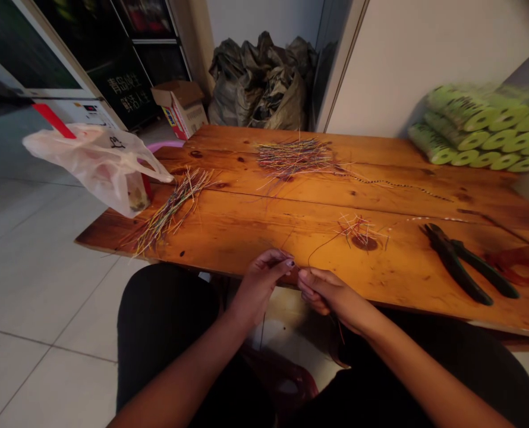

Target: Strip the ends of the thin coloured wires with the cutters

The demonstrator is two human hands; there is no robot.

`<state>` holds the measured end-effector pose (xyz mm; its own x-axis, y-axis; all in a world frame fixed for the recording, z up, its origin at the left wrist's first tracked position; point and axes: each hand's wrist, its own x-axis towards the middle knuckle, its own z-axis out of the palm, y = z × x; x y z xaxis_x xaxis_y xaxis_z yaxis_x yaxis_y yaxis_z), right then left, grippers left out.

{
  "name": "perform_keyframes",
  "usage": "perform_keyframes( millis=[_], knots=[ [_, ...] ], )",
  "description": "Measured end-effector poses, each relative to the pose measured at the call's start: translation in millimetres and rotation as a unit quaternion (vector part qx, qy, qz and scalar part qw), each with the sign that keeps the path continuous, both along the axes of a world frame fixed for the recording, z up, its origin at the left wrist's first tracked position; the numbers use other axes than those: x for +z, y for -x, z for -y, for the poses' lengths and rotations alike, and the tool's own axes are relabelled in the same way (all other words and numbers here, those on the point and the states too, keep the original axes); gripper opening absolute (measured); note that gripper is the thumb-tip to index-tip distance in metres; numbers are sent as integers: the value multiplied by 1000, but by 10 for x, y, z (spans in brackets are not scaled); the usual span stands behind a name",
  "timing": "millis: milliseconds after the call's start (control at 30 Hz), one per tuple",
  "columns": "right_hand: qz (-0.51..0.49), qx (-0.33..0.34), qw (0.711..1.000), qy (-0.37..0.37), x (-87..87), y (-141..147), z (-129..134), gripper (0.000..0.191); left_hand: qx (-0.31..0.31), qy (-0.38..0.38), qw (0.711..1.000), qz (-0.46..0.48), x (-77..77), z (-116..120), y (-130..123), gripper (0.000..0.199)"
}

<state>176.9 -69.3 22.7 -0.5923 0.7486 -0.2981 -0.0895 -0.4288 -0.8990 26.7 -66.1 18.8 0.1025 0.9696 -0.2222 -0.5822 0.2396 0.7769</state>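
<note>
At the table's near edge, my left hand [262, 279] and my right hand [327, 291] meet, thumbs and fingers pinched. Between them they hold a thin dark wire [318, 246]; one length curves up from my right hand and another hangs below it. The exact spot where the fingertips come together is too small to make out. Just beyond my right hand lies a small heap of short red and white wires [358, 227]. A bundle of long coloured wires [170, 208] rests at the left, and a larger bundle [293, 157] lies at the back.
Dark-handled pliers [465, 261] lie at the right of the wooden table [255, 223], beside a reddish roll [520, 264]. A thin patterned cord [393, 184] stretches behind. A white plastic bag [99, 160] sits at the left corner, green-wrapped rolls [478, 128] at the back right.
</note>
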Motion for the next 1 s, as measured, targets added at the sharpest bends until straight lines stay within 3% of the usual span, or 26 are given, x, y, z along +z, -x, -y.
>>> perform_keyframes(
  millis=[300, 567, 900, 1000],
  knots=[
    [-18, -4, 999, 27, -15, -24, -19, 40, 79, -14, 997, 4, 40, -118, 190, 15],
    [-17, -46, 998, 34, -8, -18, -48, 41, 120, -6, 993, 4, 26, -181, 343, 15],
    [19, -70, 997, -14, -50, -33, -72, 39, 178, -101, 966, -159, 68, -171, 378, 10],
    [35, -69, 997, -30, -52, -35, -76, 39, 190, -97, 961, -178, 66, -151, 351, 9]
  ],
)
